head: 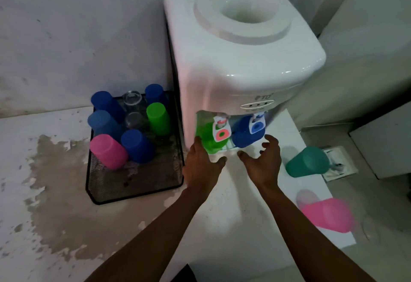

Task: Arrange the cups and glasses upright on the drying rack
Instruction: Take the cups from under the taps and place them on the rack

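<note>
A black mesh drying rack lies on the counter at the left. At its back stand several plastic cups, blue, pink and green, plus two clear glasses. Under the white water dispenser's taps are a translucent green cup and a blue cup. My left hand wraps the green cup's lower left side, thumb below it. My right hand hovers with fingers spread just below the blue cup. A teal cup and a blurred pink cup lie on their sides at the right.
The dispenser stands on a white surface whose right edge drops to the floor. A grey wall runs behind the rack. The front half of the rack holds nothing. The counter at the left is stained and patchy.
</note>
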Demonstrator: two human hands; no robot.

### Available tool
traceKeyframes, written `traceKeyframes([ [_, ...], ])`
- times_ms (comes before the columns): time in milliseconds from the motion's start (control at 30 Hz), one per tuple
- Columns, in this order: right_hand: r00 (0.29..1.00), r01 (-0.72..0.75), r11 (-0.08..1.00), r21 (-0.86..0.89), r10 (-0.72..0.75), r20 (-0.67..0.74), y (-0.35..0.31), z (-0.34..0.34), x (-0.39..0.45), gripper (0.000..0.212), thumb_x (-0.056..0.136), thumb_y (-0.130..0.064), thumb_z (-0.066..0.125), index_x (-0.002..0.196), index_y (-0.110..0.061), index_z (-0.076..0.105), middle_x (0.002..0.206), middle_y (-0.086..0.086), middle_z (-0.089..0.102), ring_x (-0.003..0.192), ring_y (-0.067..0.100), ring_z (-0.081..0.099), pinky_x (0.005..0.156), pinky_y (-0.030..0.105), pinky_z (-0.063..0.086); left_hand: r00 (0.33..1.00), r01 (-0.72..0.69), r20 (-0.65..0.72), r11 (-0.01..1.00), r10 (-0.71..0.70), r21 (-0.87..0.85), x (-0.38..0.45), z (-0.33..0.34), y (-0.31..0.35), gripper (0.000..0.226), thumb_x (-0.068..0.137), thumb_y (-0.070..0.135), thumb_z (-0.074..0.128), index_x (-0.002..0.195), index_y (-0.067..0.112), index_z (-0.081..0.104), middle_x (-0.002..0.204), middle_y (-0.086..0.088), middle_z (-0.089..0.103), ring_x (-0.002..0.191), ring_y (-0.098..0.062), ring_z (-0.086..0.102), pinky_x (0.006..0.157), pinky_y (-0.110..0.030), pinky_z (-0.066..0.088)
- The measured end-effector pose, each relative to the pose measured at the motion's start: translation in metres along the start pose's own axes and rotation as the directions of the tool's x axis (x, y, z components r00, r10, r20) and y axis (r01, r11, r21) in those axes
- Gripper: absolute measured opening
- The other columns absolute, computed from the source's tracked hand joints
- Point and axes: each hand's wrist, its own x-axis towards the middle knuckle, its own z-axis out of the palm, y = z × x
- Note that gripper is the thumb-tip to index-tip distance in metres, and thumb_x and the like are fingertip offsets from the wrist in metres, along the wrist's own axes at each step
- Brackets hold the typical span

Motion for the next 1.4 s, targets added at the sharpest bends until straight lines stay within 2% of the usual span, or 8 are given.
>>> traceKeyframes([
  [367,0.994,0.044,0.992,0.114,-0.055,0.096,-0.002,0.002,0.042,0.078,0.071,-0.030,0.082,0.135,-0.016,0.040,0.141,0.005,0.052,0.126,0.026,0.052,0.106,0.039,0.044,0.951,0.194,-0.217,0.973,-0.218,-0.129,0.015,0.025,0.025,0.080,0.060,0.053,0.081,0.127,0.027,0.045,0.115,0.002,0.068,0.104,-0.025,0.065,0.083,-0.041,0.055],
  [667,0.993,0.041,0.966,0.254,-0.066,0.093,0.005,0.002,0.039,0.077,0.065,-0.019,0.086,0.130,-0.013,0.045,0.130,0.005,0.058,0.115,0.021,0.056,0.096,0.028,0.046,0.996,0.085,0.046,0.987,-0.080,-0.135,-0.004,-0.006,-0.011,0.082,0.048,0.062,0.068,0.121,0.027,0.052,0.109,0.002,0.063,0.093,-0.019,0.062,0.078,-0.039,0.056],
  [833,0.996,0.003,0.941,0.339,-0.033,0.084,0.012,0.001,0.020,0.070,0.067,-0.010,0.084,0.125,-0.010,0.046,0.115,-0.001,0.056,0.100,0.014,0.055,0.086,0.022,0.048,0.923,0.373,0.227,0.865,-0.310,-0.337,-0.011,-0.038,-0.047,0.058,0.079,0.037,0.073,0.127,0.023,0.045,0.107,-0.002,0.057,0.084,-0.014,0.057,0.071,-0.031,0.050],
  [967,0.993,-0.034,0.923,0.383,-0.011,0.114,0.020,0.006,-0.006,0.064,0.073,-0.009,0.079,0.127,-0.011,0.047,0.114,-0.004,0.052,0.099,0.012,0.054,0.083,0.024,0.046,0.835,0.550,0.264,0.708,-0.484,-0.443,-0.006,-0.067,-0.071,0.071,0.067,0.029,0.074,0.126,0.013,0.038,0.113,-0.012,0.057,0.089,-0.026,0.060,0.066,-0.035,0.050],
  [1067,0.984,-0.054,0.926,0.373,-0.014,0.177,0.025,0.017,-0.024,0.059,0.076,-0.009,0.077,0.128,-0.011,0.048,0.114,-0.002,0.054,0.098,0.015,0.055,0.078,0.023,0.045,0.879,0.472,0.235,0.831,-0.416,-0.294,0.005,-0.086,-0.074,0.072,0.061,0.029,0.076,0.113,0.010,0.030,0.099,-0.007,0.048,0.089,-0.025,0.056,0.062,-0.031,0.048],
  [1167,0.969,-0.084,0.931,0.355,-0.007,0.246,0.025,0.028,-0.036,0.057,0.078,-0.015,0.076,0.126,-0.012,0.045,0.112,0.005,0.057,0.084,0.016,0.059,0.063,0.021,0.046,0.977,0.144,0.136,0.981,-0.162,0.130,0.021,-0.101,-0.064,0.066,0.070,0.036,0.078,0.113,0.010,0.036,0.104,-0.007,0.045,0.093,-0.029,0.056,0.066,-0.032,0.043],
  [1267,0.961,-0.097,0.933,0.346,-0.002,0.276,0.020,0.037,-0.046,0.056,0.078,-0.021,0.076,0.123,-0.012,0.044,0.109,0.006,0.057,0.081,0.014,0.060,0.059,0.020,0.047,0.991,-0.098,0.130,0.883,0.042,0.459,0.040,-0.109,-0.050,0.062,0.073,0.045,0.072,0.120,0.012,0.047,0.118,-0.012,0.041,0.094,-0.035,0.058,0.073,-0.041,0.051],
  [1400,0.956,-0.096,0.942,0.322,-0.003,0.294,0.017,0.043,-0.059,0.054,0.076,-0.025,0.078,0.118,-0.015,0.047,0.109,0.003,0.057,0.082,0.009,0.059,0.059,0.017,0.047,0.972,-0.236,0.144,0.729,0.188,0.643,0.065,-0.105,-0.036,0.052,0.074,0.032,0.072,0.116,0.010,0.050,0.116,-0.012,0.047,0.098,-0.035,0.059,0.072,-0.043,0.048],
])
